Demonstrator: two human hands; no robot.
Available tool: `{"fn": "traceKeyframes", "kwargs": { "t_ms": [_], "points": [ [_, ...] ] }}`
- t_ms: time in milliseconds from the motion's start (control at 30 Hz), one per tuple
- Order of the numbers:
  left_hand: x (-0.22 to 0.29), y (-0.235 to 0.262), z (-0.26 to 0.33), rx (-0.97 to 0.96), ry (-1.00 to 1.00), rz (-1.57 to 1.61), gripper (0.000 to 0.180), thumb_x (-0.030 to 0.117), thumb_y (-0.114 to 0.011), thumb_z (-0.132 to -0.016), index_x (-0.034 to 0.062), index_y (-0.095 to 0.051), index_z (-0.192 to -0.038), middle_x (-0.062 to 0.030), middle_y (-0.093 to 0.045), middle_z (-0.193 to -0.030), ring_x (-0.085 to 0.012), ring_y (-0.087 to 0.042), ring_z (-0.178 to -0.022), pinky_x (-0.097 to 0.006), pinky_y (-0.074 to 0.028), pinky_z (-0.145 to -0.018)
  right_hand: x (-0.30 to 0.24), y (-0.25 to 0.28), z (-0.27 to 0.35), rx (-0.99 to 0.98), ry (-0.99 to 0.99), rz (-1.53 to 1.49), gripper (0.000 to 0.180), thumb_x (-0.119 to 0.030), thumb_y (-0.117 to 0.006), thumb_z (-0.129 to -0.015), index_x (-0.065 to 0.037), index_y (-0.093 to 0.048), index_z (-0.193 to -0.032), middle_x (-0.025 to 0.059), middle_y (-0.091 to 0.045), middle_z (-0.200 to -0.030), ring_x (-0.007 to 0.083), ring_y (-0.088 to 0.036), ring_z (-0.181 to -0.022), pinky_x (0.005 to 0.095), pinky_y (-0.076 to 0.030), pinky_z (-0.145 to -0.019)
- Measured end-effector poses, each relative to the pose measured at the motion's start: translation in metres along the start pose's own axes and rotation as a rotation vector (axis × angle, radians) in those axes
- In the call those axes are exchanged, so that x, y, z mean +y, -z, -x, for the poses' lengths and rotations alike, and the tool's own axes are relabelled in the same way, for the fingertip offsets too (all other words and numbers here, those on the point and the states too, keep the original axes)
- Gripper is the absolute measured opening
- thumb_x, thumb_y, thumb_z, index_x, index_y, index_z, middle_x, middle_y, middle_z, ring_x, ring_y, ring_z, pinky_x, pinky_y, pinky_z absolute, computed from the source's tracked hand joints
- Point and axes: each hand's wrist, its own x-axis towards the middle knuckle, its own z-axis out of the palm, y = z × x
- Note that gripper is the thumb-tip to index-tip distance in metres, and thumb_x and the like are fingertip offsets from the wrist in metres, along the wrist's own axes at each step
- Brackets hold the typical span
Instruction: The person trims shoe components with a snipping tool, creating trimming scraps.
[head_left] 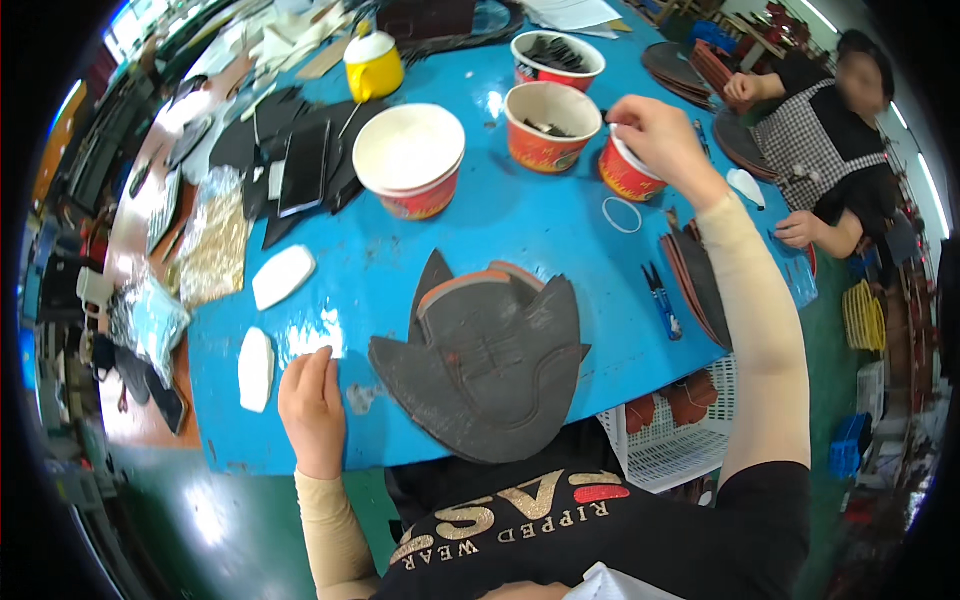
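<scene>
Red stacked tubs (418, 203) between dark layered pieces (490, 370) and yellow mug (374, 75)

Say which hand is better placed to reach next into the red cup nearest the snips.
Likely the right hand, at the paper cup; the left hand is farther away, beside a white block.

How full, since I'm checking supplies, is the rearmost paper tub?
The rearmost paper tub looks nearly full: dark pieces show close to its top. How deep they go cannot be told.
</scene>
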Motion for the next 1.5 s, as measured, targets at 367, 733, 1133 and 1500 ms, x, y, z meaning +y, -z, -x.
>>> {"fn": "traceKeyframes", "kwargs": {
  "t_ms": [367, 733, 1133, 1500],
  "points": [
    [0.009, -0.015, 0.002, -0.147, -0.050, -0.305, 0.025, 0.004, -0.058, -0.088, 0.0001, -0.062, -0.112, -0.0138, -0.059, -0.101, -0.0315, -0.055, -0.089, -0.040, -0.046, -0.077, -0.033, -0.071, -0.083, -0.523, -0.069, 0.438, 0.028, -0.017, -0.060, -0.083, -0.001, -0.069, -0.105, 0.0181, -0.068, -0.107, 0.0320, -0.065, -0.101, 0.0420, -0.053, -0.082],
    [0.003, -0.017, 0.001, -0.036, -0.085, -0.199, 0.031, 0.000, -0.057, -0.086, 0.0009, -0.060, -0.117, -0.0151, -0.063, -0.107, -0.0313, -0.056, -0.082, -0.039, -0.046, -0.075, -0.012, -0.044, -0.091, -0.305, -0.056, 0.109, 0.021, -0.007, -0.057, -0.077, -0.001, -0.069, -0.093, 0.0187, -0.068, -0.095, 0.0308, -0.067, -0.086, 0.0391, -0.054, -0.072],
    [0.062, 0.008, 0.005, 0.208, -0.003, 0.367, 0.026, 0.003, -0.057, -0.092, -0.0039, -0.060, -0.116, -0.0133, -0.061, -0.112, -0.0222, -0.060, -0.096, -0.032, -0.047, -0.086, -0.116, -0.013, 0.047, -0.445, -0.189, -1.469, 0.027, -0.008, -0.061, -0.089, -0.001, -0.057, -0.115, 0.0056, -0.062, -0.102, 0.0119, -0.062, -0.086, 0.0255, -0.052, -0.077],
    [0.114, -0.002, 0.022, -0.136, 0.383, 1.406, 0.038, -0.012, -0.059, -0.086, -0.0045, -0.055, -0.124, -0.0103, -0.060, -0.115, -0.0107, -0.058, -0.098, -0.021, -0.047, -0.081, -0.198, -0.030, 0.168, -0.268, -0.139, -1.548, 0.022, 0.003, -0.062, -0.087, 0.000, -0.062, -0.109, 0.0060, -0.064, -0.107, 0.0118, -0.061, -0.096, 0.0250, -0.051, -0.081]
  ]
}}
